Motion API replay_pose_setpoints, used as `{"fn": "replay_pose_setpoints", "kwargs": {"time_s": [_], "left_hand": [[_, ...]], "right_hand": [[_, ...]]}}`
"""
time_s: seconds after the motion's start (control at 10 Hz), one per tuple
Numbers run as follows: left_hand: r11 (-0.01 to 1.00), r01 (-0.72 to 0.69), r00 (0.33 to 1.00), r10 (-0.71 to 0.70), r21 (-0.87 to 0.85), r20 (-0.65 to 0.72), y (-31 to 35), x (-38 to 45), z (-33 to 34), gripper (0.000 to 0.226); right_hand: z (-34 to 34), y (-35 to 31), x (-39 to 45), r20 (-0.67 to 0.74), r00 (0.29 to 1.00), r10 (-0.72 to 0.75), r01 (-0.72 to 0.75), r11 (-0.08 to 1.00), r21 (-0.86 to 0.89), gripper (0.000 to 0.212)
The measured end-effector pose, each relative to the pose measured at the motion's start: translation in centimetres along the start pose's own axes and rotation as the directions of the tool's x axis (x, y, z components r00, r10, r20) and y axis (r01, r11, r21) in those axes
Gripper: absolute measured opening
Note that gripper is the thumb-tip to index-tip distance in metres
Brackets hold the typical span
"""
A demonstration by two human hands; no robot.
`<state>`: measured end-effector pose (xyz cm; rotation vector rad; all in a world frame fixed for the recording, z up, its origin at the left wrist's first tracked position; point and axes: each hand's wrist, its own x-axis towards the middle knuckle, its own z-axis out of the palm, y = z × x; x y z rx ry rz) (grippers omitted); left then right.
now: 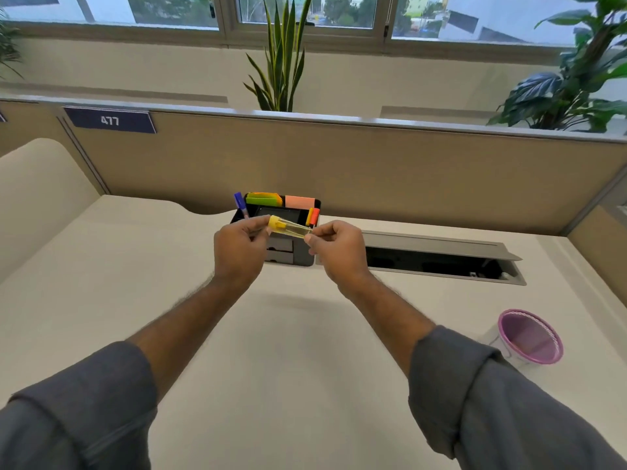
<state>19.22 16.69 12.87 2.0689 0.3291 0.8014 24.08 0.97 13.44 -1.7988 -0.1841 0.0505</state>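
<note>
A yellow highlighter with a clear yellowish barrel is held level in the air between both hands. My left hand pinches its left end, by the solid yellow part. My right hand pinches its right end. Just behind the hands, at the back middle of the white desk, stands a black desk organiser. It holds a blue pen, green and orange sticky notes, a pink pad and an orange-red marker. Its front left is hidden by my left hand.
An open cable tray with a raised grey lid is sunk into the desk to the right of the organiser. A purple mesh cup lies on its side at the right. A tan partition closes the desk's far side, plants behind it.
</note>
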Motion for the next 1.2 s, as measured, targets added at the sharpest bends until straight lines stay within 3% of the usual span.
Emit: {"fn": "replay_pose_setpoints", "kwargs": {"time_s": [0.2,0.4,0.7,1.0,1.2], "left_hand": [[0.992,0.073,0.995,-0.080,0.100,0.065,-5.1,4.6,1.0,0.027],[0.960,0.051,0.975,-0.107,0.275,0.194,-8.7,5.7,1.7,0.035],[0.937,-0.042,0.952,-0.067,0.348,0.298,-11.0,5.8,2.4,0.023],[0.937,0.033,0.930,-0.156,0.348,0.332,-11.0,6.1,2.2,0.045],[0.949,0.013,0.936,-0.122,0.315,0.329,-10.2,5.7,1.5,0.047]], "right_hand": [[5.2,1.5,4.7,-0.047,0.998,0.045,-0.048,0.997,-0.055,0.014],[8.1,3.5,7.5,0.061,0.994,0.094,-0.085,0.986,-0.144,0.033],[9.6,5.7,7.9,0.094,0.995,-0.011,0.051,0.898,-0.438,0.025],[9.9,5.6,8.4,0.086,0.992,0.088,-0.043,0.903,-0.428,0.033],[9.0,4.5,7.3,0.070,0.995,0.075,-0.038,0.903,-0.428,0.041]]}}
